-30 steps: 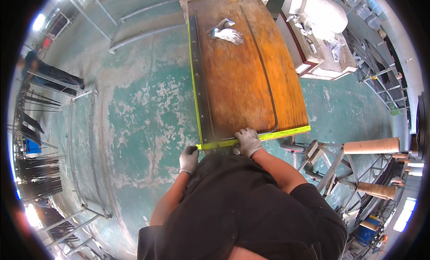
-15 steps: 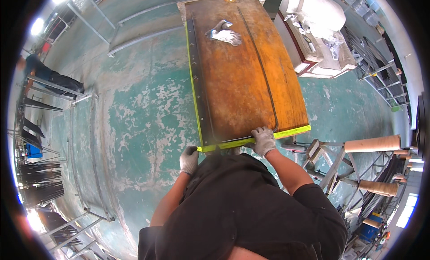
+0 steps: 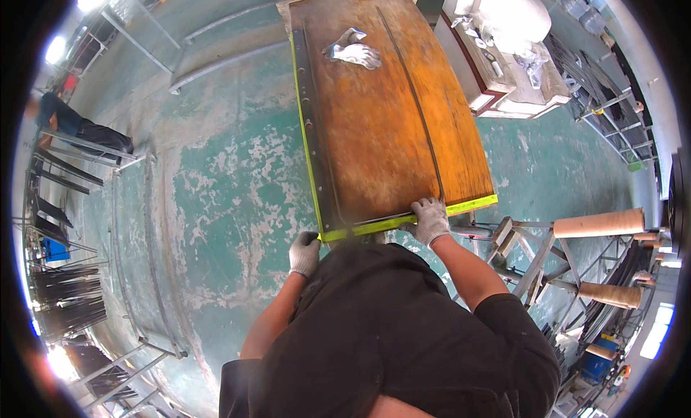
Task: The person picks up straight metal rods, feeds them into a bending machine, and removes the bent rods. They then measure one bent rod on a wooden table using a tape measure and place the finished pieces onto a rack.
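Note:
A long orange-brown worktable (image 3: 381,123) stands in front of me, with bright yellow-green edging along its left and near sides. On it lies a thin black strip (image 3: 408,69), running lengthwise and bending across near the front edge. My right hand (image 3: 432,220), in a pale grey glove, is closed around the strip's near right bend at the table edge. The gloved left hand (image 3: 304,253) sits at the near left corner, its fingers curled; what they hold is hidden. Along the left side runs a dark perforated bar (image 3: 309,130).
A pair of work gloves (image 3: 353,52) lies far on the table. At right stand a cabinet (image 3: 479,72) with white wrapped material and a metal stand (image 3: 533,263) with brown rolls (image 3: 599,223). A person (image 3: 83,133) is at far left beside metal frames.
My right hand has shifted slightly to the right and up along the table edge, and the strip's near right bend is now covered by it. The left hand has hardly moved.

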`<state>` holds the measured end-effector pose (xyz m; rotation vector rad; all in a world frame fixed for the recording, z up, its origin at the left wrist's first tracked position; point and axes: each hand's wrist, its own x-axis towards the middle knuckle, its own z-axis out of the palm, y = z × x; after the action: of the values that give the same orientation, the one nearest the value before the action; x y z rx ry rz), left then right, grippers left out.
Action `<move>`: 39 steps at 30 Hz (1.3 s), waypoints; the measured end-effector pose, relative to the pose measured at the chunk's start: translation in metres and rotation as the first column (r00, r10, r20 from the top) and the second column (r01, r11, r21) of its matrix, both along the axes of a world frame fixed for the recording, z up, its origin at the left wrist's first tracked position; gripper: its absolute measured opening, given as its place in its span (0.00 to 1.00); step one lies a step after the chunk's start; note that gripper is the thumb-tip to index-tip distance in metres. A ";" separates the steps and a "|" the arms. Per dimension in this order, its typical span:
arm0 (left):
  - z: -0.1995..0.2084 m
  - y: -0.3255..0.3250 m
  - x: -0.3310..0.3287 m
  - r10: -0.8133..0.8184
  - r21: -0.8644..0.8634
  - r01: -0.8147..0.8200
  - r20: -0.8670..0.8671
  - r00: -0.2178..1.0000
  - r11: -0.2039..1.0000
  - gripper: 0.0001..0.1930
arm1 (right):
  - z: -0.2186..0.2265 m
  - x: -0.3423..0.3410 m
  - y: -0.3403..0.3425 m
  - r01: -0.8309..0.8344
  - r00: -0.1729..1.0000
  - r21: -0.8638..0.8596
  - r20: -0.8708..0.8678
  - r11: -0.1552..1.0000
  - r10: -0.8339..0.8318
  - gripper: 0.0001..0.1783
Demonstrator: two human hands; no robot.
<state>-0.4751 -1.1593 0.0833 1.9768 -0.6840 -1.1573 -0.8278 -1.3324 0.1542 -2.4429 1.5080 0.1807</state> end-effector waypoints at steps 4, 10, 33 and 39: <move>0.001 -0.003 -0.005 -0.020 0.002 0.020 0.014 1.000 1.000 0.16 | -0.002 0.002 0.000 0.004 0.999 0.004 -0.036 1.000 -0.004 0.32; -0.014 0.001 -0.012 -0.034 -0.067 0.036 0.026 0.999 0.997 0.16 | -0.009 -0.008 0.005 -0.056 0.998 -0.064 0.028 0.996 0.058 0.31; 0.037 -0.105 -0.105 -0.623 0.234 0.842 0.769 0.145 0.486 0.08 | -0.029 -0.028 -0.009 -0.145 0.986 -0.090 0.071 0.985 0.152 0.25; 0.019 -0.104 -0.125 -0.569 0.252 0.793 0.810 0.140 0.554 0.07 | -0.027 -0.027 -0.012 -0.166 0.981 -0.105 0.087 0.981 0.175 0.25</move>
<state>-0.5999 -1.2637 0.1028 1.9065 -2.3868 -0.3375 -0.8550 -1.3446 0.1276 -2.6180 1.2962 0.0230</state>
